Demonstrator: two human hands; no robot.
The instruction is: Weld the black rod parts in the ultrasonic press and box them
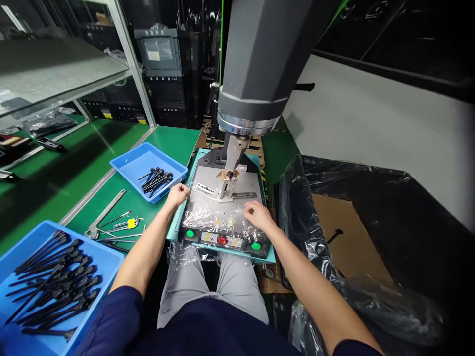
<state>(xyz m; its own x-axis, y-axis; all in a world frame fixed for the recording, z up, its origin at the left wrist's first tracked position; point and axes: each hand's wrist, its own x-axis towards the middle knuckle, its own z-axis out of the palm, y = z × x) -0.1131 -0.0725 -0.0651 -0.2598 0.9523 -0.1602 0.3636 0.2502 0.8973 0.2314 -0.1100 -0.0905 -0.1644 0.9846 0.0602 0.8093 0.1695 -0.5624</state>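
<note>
My left hand point(178, 195) is closed in a pinch beside the left edge of the metal base plate point(202, 175). Over the plate's right front, my right hand point(257, 214) has its fingers curled together. Whatever is in either pinch is too small or hidden to make out. Clear plastic film point(200, 217) covers the front of the plate, near both hands. Between and beyond them, a small metal fixture point(224, 189) holds a part with a black round head point(229, 174), under the tip of the machine's tapered metal tool point(235, 151).
Left of the machine, a blue tray point(126, 160) holds several black stemmed parts; a nearer blue tray point(111, 257) holds more. An adjustable wrench point(107, 212) and hex keys lie between. Green buttons point(256, 246) and a red one line the base front. A plastic-lined bin point(308, 207) stands right.
</note>
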